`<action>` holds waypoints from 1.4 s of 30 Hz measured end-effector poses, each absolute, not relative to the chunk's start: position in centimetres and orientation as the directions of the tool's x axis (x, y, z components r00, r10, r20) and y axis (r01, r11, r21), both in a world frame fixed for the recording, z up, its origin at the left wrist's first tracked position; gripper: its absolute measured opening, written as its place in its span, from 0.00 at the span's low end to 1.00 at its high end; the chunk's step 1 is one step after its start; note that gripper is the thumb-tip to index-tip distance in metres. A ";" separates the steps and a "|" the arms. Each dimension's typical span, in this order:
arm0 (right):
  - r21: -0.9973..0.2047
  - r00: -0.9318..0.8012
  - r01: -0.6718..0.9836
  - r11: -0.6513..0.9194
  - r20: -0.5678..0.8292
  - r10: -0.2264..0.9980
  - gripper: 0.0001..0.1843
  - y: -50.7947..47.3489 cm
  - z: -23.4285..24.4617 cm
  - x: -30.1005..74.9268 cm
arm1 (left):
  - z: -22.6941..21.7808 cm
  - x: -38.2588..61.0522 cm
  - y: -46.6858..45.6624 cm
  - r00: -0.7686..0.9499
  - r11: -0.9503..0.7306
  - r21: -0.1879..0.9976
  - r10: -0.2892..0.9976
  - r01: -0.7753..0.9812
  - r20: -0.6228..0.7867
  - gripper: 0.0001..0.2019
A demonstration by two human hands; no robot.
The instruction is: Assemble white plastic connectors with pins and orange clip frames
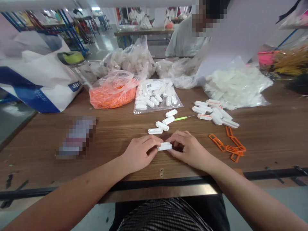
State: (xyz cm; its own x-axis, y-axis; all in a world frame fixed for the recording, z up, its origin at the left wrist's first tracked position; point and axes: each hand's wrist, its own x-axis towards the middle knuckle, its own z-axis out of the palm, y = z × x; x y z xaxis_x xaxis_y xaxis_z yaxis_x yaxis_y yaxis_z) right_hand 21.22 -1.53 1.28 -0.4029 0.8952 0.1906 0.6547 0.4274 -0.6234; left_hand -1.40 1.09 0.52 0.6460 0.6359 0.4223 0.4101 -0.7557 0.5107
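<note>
My left hand (139,152) and my right hand (189,147) meet near the front edge of the wooden table (276,128). Both pinch one small white plastic block (165,146) between their fingertips, the left from the left end and the right from the right end. Just beyond the hands lie three loose white blocks (161,125) and a thin green-handled pick (181,118). A group of orange plastic frames (228,144) lies to the right of my right hand.
A heap of white blocks (215,114) lies right of centre. Behind stand a clear bag of white blocks (156,96), a bag of orange parts (113,91), more bags of white parts (237,85), and a white-and-blue bag (38,80). Another person (185,37) sits across the table.
</note>
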 end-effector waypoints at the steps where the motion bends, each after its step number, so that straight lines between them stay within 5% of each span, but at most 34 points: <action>1: -0.605 -0.391 0.674 0.424 0.194 0.899 0.05 -1.5 1.2 21.3 | 0.8 -1.6 1.5 0.612 -0.732 0.538 0.664 0.418 0.429 0.08; 5: -0.549 -0.381 0.714 0.434 0.216 0.899 0.05 -1.3 0.9 21.3 | 1.2 -2.8 3.5 0.448 -0.580 0.634 0.810 0.512 0.379 0.10; 11: -0.532 -0.394 0.719 0.448 0.220 0.893 0.05 -1.4 0.6 21.2 | -0.3 -2.8 4.7 0.507 -0.569 0.437 0.821 0.696 0.262 0.17; 19: -0.489 -0.402 0.721 0.492 0.284 0.871 0.05 -1.6 0.6 21.0 | 0.0 -2.2 4.0 0.533 -0.731 0.322 0.668 0.601 0.519 0.02; 27: -0.410 -0.423 0.745 0.527 0.321 0.847 0.08 -1.7 0.9 20.7 | 0.9 -2.3 2.8 0.552 -0.863 0.147 0.431 0.484 0.713 0.08; 31: -0.461 -0.427 0.726 0.510 0.278 0.860 0.06 -1.9 1.2 20.7 | 0.5 -1.9 3.0 0.493 -0.778 0.375 0.615 0.504 0.615 0.06; 35: -0.543 -0.451 0.707 0.454 0.148 0.880 0.08 -2.0 1.5 20.9 | 0.2 -1.4 3.6 0.424 -0.468 0.652 0.873 0.596 0.240 0.05; 38: -0.548 -0.460 0.714 0.436 0.103 0.882 0.10 -1.9 1.5 21.0 | 0.4 -1.0 3.7 0.438 -0.411 0.642 0.890 0.647 0.129 0.04; 42: -0.518 -0.474 0.721 0.460 0.115 0.873 0.13 -1.7 1.4 20.9 | 0.7 -1.0 3.8 0.501 -0.502 0.578 0.847 0.643 0.179 0.04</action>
State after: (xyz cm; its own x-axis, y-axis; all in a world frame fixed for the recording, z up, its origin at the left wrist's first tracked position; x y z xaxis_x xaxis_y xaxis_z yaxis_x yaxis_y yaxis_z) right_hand 20.88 -1.72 1.39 -0.4739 0.8730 0.1154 0.7211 0.4599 -0.5181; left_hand -1.00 3.78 0.70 0.5012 0.8467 0.1786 0.6429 -0.5025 0.5782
